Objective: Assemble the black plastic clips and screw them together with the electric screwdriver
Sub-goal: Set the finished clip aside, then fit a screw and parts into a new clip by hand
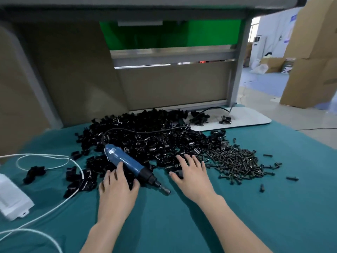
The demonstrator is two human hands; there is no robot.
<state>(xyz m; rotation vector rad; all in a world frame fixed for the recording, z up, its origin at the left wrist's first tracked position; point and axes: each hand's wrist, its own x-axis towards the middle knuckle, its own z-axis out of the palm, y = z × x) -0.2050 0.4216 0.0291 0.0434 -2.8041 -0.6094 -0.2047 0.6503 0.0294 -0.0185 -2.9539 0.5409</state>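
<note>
Teal cloth [182, 216]: screwdriver [127, 161] against left grip [116, 190]; right grip [193, 172] on clips [145, 139].

Cloth [237, 216] teal; clips [145, 139] black; screws [237, 161] dark grey; screwdriver [125, 159] blue, black nose; cord [54, 203] and box [11, 199] white; panel [173, 33] green.

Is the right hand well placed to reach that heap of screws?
Probably yes. The right hand lies open on the edge of the black clips, and the screws sit heaped just to its right on the green cloth, with nothing standing between them.
</note>
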